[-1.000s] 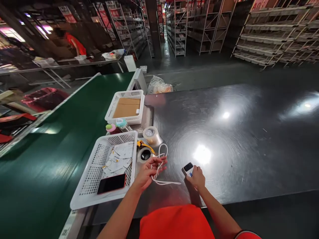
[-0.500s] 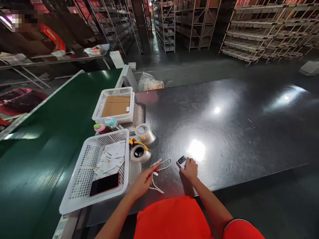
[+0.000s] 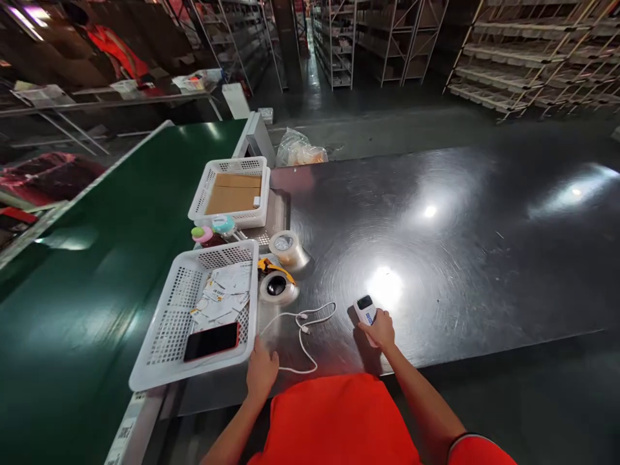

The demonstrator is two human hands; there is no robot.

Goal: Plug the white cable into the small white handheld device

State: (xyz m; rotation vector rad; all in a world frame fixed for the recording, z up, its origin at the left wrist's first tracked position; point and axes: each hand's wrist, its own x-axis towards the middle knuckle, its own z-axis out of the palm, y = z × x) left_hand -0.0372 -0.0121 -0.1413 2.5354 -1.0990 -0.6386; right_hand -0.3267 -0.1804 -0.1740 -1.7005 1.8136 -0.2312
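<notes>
White handheld scanner with a dark window (image 3: 365, 308) lies on the dark, glossy steel table (image 3: 460, 245), its long axis running from the near right to the far left, window end pointing away from the person. The right hand (image 3: 380, 329) closes around its near end, fingers curled on the casing. One thin white cable (image 3: 303, 329) lies loose on the table in a wavy line between the two hands, its plug ends near the middle. The left hand (image 3: 262, 371) rests flat at the near edge of the table, fingers together, touching the cable's near end, just beside the near white perforated plastic basket (image 3: 165, 336). That basket holds one red-edged phone (image 3: 212, 341) and a scatter of paper slips (image 3: 225, 294). A second white basket (image 3: 201, 200), farther off, holds flat brown cardboard (image 3: 232, 194). Two tape rolls sit between baskets and scanner: a clear one (image 3: 285, 245) and one in a yellow-handled dispenser (image 3: 276, 284). A green conveyor belt (image 3: 97, 258) runs along the left.
</notes>
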